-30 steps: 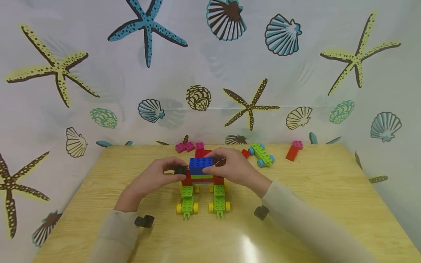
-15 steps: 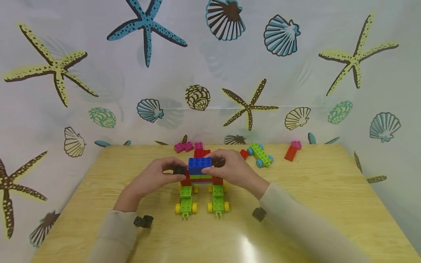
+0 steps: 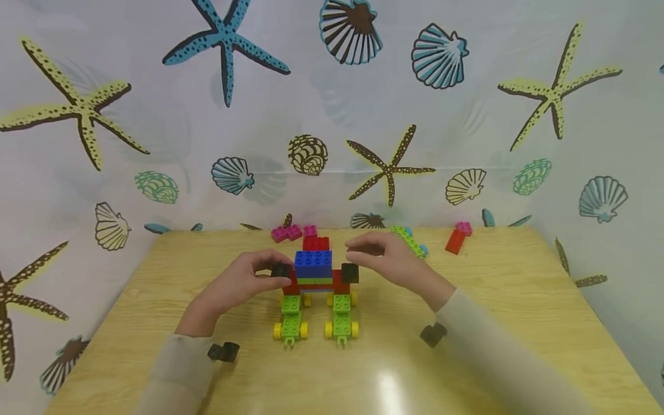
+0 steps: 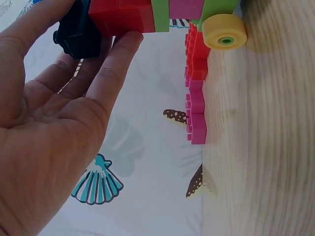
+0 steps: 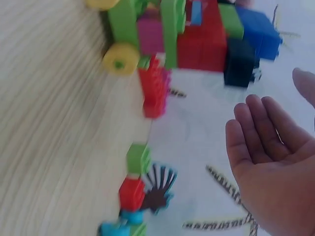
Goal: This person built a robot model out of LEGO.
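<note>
Pinching a small black block [image 3: 283, 269] between thumb and fingertips, the left hand [image 3: 236, 284] holds it against the left side of the brick model [image 3: 314, 275], at the level of the red layer. The model is moulded plastic with studded tops: a blue brick [image 3: 313, 263] uppermost, thin green and red layers beneath, and two green wheeled chassis [image 3: 341, 314] with round yellow wheels, standing on the wood-grain table [image 3: 498, 300]. A second black block [image 3: 350, 273] sits on the model's right side. The right hand [image 3: 391, 260] hangs just beside it, fingers loosely spread, holding nothing. Loose pink bricks [image 3: 287, 233], a red brick [image 3: 455, 241] and another green chassis [image 3: 411, 241] lie near the far edge.
</note>
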